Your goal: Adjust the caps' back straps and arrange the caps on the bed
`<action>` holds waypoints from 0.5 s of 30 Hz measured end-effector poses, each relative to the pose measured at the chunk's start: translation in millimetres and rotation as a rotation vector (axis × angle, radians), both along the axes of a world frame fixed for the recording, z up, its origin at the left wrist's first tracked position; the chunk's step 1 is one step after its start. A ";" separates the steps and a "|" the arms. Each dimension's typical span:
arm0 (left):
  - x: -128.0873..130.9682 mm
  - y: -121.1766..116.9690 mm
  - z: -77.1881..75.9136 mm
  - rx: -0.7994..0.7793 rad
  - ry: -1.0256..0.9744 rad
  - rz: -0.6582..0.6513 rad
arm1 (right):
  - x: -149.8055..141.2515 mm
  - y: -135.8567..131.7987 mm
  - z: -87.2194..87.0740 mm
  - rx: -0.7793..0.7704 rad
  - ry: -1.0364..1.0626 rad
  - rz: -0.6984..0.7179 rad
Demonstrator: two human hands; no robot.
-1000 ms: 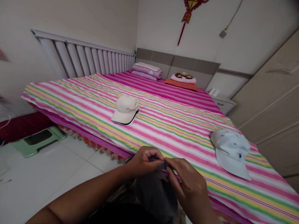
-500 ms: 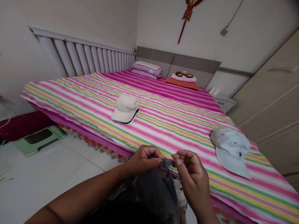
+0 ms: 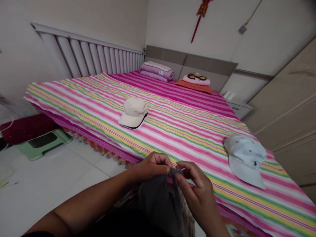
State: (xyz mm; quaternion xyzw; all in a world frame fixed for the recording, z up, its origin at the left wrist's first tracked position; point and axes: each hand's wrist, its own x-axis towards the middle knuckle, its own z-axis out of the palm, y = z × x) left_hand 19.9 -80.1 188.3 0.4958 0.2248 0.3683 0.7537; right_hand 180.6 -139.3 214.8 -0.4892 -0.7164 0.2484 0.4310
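Observation:
A dark grey cap (image 3: pixel 158 197) hangs below my hands at the near edge of the bed, its lower part in shadow. My left hand (image 3: pixel 154 168) is closed, pinching the cap's back strap (image 3: pixel 175 171) beside a small buckle. On the strap's other end, my right hand (image 3: pixel 197 189) is closed too, with thumb and forefinger around it. Farther off on the bed sits a beige cap (image 3: pixel 134 110) with a dark-edged brim. To the right lies a pale blue cap (image 3: pixel 247 156) with small dark marks, brim toward me.
The bed (image 3: pixel 86 102) has a striped cover. Folded purple bedding (image 3: pixel 156 70) and a pink folded piece (image 3: pixel 196 79) on orange cloth lie near the headboard (image 3: pixel 170 57). A green stool (image 3: pixel 44 143) stands on the tiled floor at left; a wardrobe (image 3: pixel 293 108) rises at right.
My right hand has moved left and closer to my left hand, its fingers now on the strap by the buckle. The view has shifted slightly.

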 end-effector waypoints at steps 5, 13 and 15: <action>-0.7 1.0 -3.1 -0.053 0.000 -0.011 | -2.2 -4.9 1.0 0.319 -0.300 -0.035; 1.0 -2.8 -4.3 -0.157 -0.079 -0.043 | -0.8 0.5 -11.9 -0.324 0.568 -0.020; 1.2 -2.6 -5.4 -0.165 -0.091 -0.041 | 1.8 4.4 -12.4 -0.378 0.616 -0.013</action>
